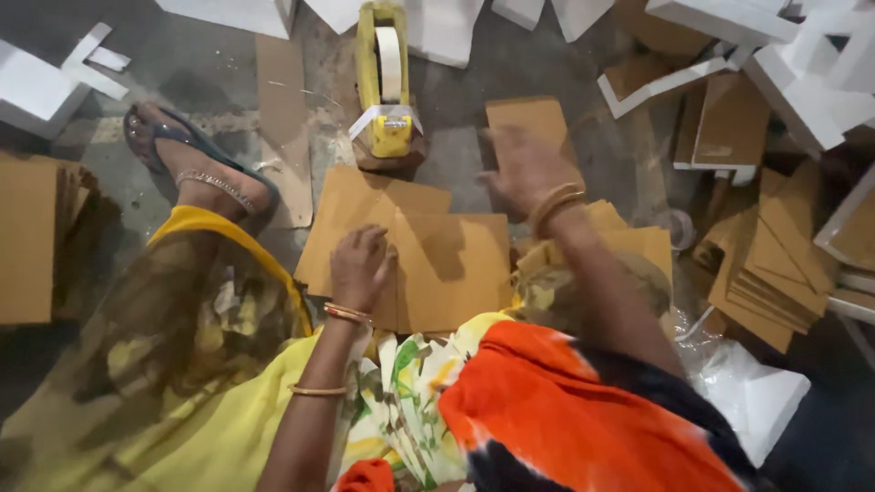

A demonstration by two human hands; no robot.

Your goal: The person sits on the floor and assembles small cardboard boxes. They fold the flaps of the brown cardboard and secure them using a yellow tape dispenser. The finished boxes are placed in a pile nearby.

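The left hand (358, 264) presses curled fingers flat on smooth, square brown cardboard sheets (428, 260) lying on the grey concrete floor (200, 68). The right hand (524, 169), blurred and spread open, holds nothing above another sheet, near a yellow tape dispenser (387, 87).

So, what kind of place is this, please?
Probably a small packing or box-making workshop, with work done on the floor. Brown cardboard sheets lie under the left hand, a yellow tape dispenser stands nearby, and white foam pieces are scattered around.
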